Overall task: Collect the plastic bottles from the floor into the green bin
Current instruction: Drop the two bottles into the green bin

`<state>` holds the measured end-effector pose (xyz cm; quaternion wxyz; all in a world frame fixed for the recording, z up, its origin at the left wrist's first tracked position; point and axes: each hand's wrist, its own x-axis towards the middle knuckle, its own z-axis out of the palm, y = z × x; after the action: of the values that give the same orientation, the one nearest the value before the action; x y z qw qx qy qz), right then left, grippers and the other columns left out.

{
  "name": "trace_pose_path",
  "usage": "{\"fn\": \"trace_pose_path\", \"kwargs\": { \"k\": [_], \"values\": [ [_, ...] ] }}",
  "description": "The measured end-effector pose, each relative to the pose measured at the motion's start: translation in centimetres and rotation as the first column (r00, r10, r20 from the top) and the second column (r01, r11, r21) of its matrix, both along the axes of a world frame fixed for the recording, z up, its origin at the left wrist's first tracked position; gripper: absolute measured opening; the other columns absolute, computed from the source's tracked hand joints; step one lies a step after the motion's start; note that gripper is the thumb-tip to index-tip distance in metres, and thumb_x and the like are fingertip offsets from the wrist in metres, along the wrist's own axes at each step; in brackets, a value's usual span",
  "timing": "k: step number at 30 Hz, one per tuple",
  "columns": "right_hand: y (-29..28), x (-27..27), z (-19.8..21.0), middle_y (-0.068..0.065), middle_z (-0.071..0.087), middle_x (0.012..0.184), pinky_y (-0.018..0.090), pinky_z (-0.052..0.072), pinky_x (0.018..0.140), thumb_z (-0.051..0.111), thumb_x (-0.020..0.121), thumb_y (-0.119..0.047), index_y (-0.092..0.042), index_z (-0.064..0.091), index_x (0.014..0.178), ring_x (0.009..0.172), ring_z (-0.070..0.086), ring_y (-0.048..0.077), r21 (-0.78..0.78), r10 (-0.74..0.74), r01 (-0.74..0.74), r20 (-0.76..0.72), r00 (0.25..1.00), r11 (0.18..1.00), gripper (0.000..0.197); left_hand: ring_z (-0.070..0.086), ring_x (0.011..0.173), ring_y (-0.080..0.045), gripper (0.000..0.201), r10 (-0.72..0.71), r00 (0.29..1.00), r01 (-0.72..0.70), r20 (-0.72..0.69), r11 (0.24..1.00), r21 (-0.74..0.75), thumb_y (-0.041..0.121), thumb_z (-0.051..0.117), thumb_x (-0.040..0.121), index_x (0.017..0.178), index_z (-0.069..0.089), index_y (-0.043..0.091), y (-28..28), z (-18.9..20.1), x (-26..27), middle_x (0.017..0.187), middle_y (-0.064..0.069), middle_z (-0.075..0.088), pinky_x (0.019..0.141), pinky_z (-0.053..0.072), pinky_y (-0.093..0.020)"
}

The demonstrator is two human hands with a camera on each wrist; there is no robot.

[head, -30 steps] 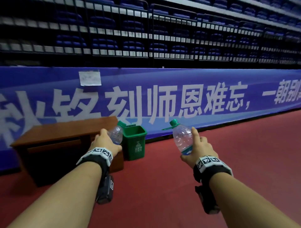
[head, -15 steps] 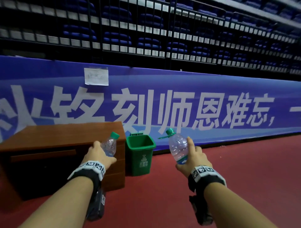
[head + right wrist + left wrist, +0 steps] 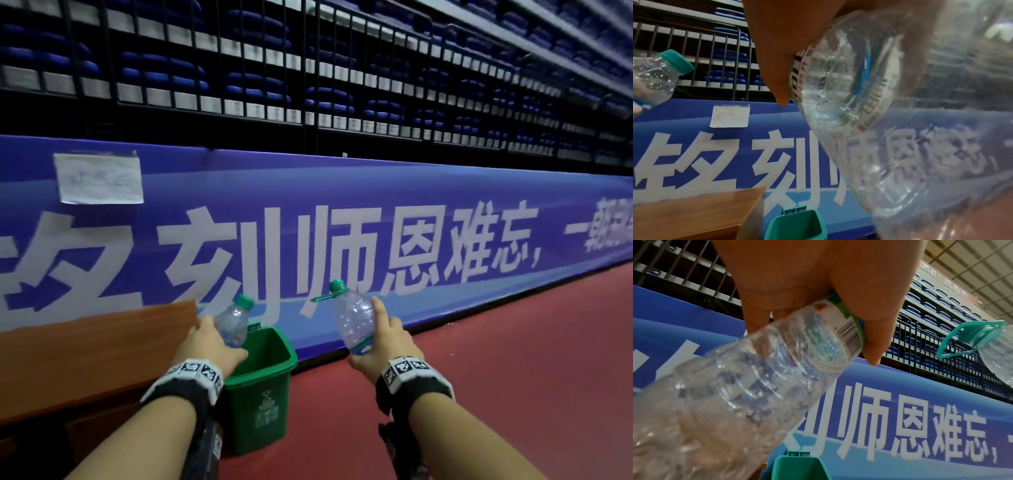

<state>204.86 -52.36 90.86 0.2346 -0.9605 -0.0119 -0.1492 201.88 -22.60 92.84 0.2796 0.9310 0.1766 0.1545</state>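
My left hand (image 3: 209, 341) grips a small clear plastic bottle (image 3: 233, 323) with a green cap, held just above the left rim of the open green bin (image 3: 270, 373). My right hand (image 3: 383, 342) grips a larger clear bottle (image 3: 354, 320) with a green cap and a loose cap ring, held up to the right of the bin. The left wrist view shows fingers (image 3: 873, 337) wrapped round the small bottle (image 3: 748, 378) with the bin (image 3: 797, 467) below. The right wrist view shows the large bottle (image 3: 890, 121) close up and the bin (image 3: 795, 225) beneath.
The bin stands on the red floor (image 3: 496, 359), tight against a brown wooden cabinet (image 3: 85, 356) on its left. A long blue banner wall (image 3: 376, 212) with white characters runs behind, with railings and blue seats above. Open floor stretches to the right.
I have walked closer: the bin and cabinet now loom larger and nearer. Both hands, still holding their bottles, have come up to the bin, the left one over its rim.
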Motion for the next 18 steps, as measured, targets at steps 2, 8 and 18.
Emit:
{"fn": "trace_pose_path", "kwargs": {
  "k": [2,8,18],
  "values": [
    [0.5,6.7,-1.5,0.003,0.041,0.132,0.041,0.053,0.087,0.075,0.068,-0.049,-0.039,-0.007,0.153,0.115,0.052,0.027,-0.002,0.045,-0.045,-0.008,0.999,0.999,0.118,0.06,0.107,-0.028,0.08,0.03,0.999,-0.03,-0.031,1.0,0.007,0.04,0.085,0.066,0.126,0.039,0.017,0.2,-1.7,5.6,0.124,-0.008,0.055,0.085,0.052,-0.036],
    [7.1,24.5,-1.3,0.004,0.04,0.136,0.044,0.053,0.089,0.075,0.069,-0.052,-0.039,-0.006,0.153,0.119,0.052,0.03,-0.039,0.234,-0.238,-0.089,0.968,0.97,0.117,0.06,0.109,-0.031,0.084,0.201,0.978,-0.204,-0.049,0.977,-0.063,0.044,0.086,0.063,0.126,0.037,0.017,5.0,-2.8,18.7,0.125,-0.01,0.056,0.088,0.052,-0.039],
    [23.5,45.2,-3.4,0.009,0.042,0.137,0.049,0.053,0.09,0.078,0.065,-0.051,-0.043,-0.004,0.148,0.118,0.053,0.035,0.017,0.412,-0.413,-0.084,0.907,0.911,0.117,0.056,0.084,-0.026,0.089,0.34,0.938,-0.346,-0.066,0.913,-0.215,0.039,0.088,0.063,0.12,0.024,0.017,16.0,-5.8,35.9,0.1,-0.006,0.054,0.074,0.045,-0.033]
  ]
}}
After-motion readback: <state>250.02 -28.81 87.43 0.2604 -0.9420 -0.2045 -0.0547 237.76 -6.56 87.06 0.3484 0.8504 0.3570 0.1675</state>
